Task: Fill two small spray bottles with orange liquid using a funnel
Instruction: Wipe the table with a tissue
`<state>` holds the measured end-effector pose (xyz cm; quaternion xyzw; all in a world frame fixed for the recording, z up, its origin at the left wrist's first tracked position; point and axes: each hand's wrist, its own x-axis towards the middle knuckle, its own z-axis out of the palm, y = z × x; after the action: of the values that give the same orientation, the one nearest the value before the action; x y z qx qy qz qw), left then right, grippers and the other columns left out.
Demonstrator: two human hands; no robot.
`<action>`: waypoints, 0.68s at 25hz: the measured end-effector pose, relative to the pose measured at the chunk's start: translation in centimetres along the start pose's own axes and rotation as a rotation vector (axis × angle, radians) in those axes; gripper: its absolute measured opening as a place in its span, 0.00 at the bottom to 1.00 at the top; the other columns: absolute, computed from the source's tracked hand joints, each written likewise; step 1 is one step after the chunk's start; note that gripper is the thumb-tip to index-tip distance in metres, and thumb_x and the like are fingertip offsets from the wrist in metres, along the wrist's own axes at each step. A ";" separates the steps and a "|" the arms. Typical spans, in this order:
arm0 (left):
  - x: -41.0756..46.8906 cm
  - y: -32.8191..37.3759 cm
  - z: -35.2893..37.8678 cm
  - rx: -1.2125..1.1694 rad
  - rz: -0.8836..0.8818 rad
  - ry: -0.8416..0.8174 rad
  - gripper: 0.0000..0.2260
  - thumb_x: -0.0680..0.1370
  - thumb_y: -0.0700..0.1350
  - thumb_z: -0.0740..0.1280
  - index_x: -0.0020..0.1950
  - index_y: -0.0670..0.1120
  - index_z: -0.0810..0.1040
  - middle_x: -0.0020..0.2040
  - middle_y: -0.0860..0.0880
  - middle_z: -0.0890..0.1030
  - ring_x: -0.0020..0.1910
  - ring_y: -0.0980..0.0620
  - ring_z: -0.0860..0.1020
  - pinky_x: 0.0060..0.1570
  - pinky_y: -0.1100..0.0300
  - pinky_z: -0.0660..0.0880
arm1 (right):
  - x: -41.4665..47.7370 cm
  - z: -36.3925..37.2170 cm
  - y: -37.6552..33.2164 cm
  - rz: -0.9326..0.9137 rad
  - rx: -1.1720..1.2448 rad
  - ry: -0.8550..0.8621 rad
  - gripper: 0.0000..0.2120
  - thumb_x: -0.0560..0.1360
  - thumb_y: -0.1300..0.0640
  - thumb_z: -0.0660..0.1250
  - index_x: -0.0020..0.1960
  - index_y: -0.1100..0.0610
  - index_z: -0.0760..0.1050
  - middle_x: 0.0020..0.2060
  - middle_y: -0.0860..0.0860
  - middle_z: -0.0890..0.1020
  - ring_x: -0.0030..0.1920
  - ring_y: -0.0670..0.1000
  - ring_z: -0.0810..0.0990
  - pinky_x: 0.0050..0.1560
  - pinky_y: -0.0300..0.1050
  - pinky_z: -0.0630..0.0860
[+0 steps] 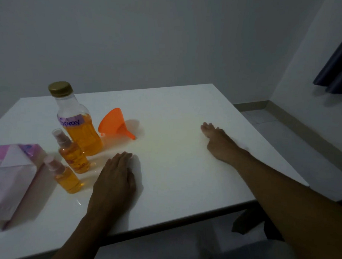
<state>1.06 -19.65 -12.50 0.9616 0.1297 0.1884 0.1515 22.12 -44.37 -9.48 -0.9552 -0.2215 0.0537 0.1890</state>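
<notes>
Our left hand (114,176) and right hand (218,140) lie flat, empty on worktop (177,168); big bottle (76,121) half orange, two spray bottles (73,152) (64,174) full, capped.

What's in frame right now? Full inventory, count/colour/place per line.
large bottle: 1, clear with gold cap and purple "Spray" label, about half full of orange liquid, upright, far left of table
small spray bottles: 2, clear with pale pink tops, orange liquid inside, capped, upright in front of the large bottle
funnel: 1, orange, lying on its side right of the large bottle
tissue pack: 1, pink and white, left edge of table
table: 1, white
curtain: 1, dark blue, far right
left hand: 1, flat on table, empty, beside the small bottles
right hand: 1, flat on table, empty, right side
</notes>
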 end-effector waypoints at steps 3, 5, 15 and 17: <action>0.1 -0.2 0.0 -0.016 -0.010 -0.004 0.22 0.79 0.49 0.53 0.71 0.44 0.68 0.68 0.43 0.74 0.68 0.47 0.72 0.68 0.47 0.68 | -0.1 2.5 -6.2 -0.179 0.031 -0.061 0.37 0.76 0.74 0.53 0.81 0.57 0.48 0.82 0.53 0.48 0.81 0.53 0.46 0.72 0.34 0.39; 0.0 -0.6 0.0 -0.025 -0.016 -0.012 0.22 0.79 0.50 0.53 0.71 0.45 0.68 0.68 0.43 0.74 0.67 0.47 0.72 0.67 0.46 0.70 | -1.6 5.1 -9.8 -0.398 0.031 -0.167 0.39 0.73 0.75 0.56 0.81 0.59 0.49 0.82 0.54 0.48 0.81 0.54 0.47 0.76 0.39 0.37; -0.1 -0.2 -0.1 -0.034 -0.046 -0.037 0.22 0.80 0.50 0.52 0.73 0.46 0.66 0.71 0.44 0.72 0.70 0.47 0.69 0.69 0.47 0.67 | -5.9 1.9 -4.2 -0.610 0.083 -0.205 0.33 0.82 0.49 0.62 0.82 0.48 0.51 0.81 0.41 0.53 0.80 0.40 0.48 0.80 0.47 0.51; -0.1 -0.3 0.0 -0.027 -0.052 -0.037 0.21 0.80 0.50 0.53 0.73 0.46 0.66 0.71 0.44 0.72 0.70 0.47 0.69 0.70 0.49 0.65 | -5.5 2.6 -4.3 -0.690 -0.082 -0.183 0.28 0.84 0.48 0.56 0.81 0.48 0.51 0.81 0.42 0.51 0.80 0.42 0.45 0.81 0.50 0.48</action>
<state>0.91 -19.43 -12.61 0.9591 0.1491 0.1685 0.1718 14.95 -42.37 -10.15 -0.8222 -0.5488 0.0631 0.1369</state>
